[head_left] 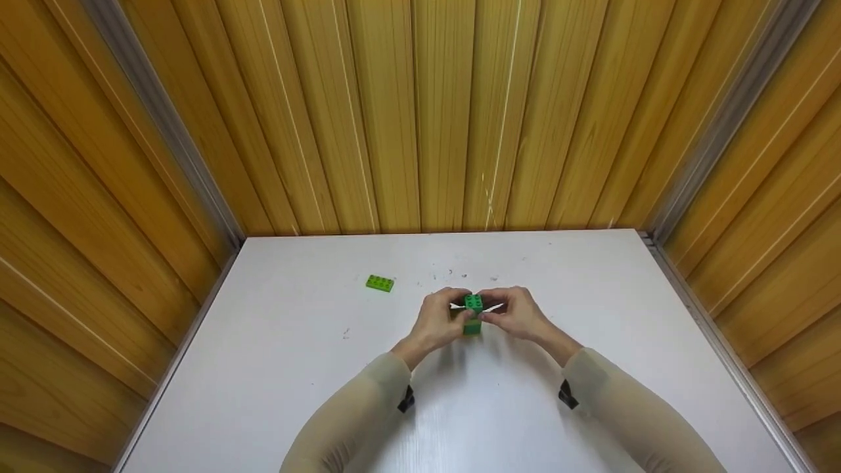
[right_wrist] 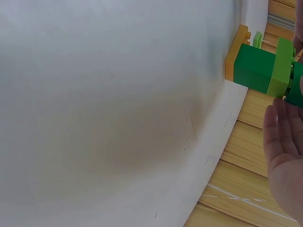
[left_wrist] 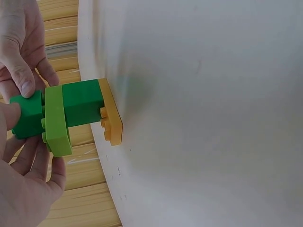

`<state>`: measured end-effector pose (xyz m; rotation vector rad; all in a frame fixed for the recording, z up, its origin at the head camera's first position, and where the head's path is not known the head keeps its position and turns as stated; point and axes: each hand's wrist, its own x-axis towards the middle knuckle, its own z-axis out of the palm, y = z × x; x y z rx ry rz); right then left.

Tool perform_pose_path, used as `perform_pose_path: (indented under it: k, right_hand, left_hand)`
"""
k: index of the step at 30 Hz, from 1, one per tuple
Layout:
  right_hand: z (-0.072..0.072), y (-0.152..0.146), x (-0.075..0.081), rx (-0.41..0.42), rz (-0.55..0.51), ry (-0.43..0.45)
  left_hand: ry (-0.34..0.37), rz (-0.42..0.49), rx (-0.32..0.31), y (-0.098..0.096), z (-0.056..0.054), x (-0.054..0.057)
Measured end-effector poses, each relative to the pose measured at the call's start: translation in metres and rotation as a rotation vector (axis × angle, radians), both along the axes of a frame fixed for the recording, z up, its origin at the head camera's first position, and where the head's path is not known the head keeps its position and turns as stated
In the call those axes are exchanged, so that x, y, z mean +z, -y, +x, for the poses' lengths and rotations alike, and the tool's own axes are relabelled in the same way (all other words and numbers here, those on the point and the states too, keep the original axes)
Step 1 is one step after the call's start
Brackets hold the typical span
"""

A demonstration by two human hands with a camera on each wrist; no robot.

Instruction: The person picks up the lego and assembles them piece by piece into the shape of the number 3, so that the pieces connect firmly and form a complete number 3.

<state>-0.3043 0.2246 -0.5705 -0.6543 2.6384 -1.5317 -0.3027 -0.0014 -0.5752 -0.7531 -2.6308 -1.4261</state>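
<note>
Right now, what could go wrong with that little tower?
Studs show between the top green brick and the lime brick, so the top one may be loose and pop off. The lime brick juts past the green brick beneath; uneven pressure from the left hand or right hand might tip things over.
</note>
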Motion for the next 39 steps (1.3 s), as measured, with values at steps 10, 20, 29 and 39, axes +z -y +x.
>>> perform_pose_path:
  k: [10,20,29,39]
  right_hand:
    - [0.002,0.0009,-0.001,0.005,0.02,0.009]
    - [0.0031,0.0017,0.001,0.005,0.07,-0.034]
    - [-0.002,0.003,0.0072,0.033,0.038,-0.026]
    - [-0.0048,0.0015,0.005,0.03,-0.009,0.01]
  left_hand:
    - [0.031,-0.029,-0.009,0.0006,0.0006,-0.0001]
    - [0.044,-0.091,0.016,-0.0028,-0.0014,-0.0007]
    - [0.021,-0.086,0.003,-0.0005,-0.0018,-0.0002]
    - [-0.007,-0.09,0.004,-0.0004,-0.0001,0.0006]
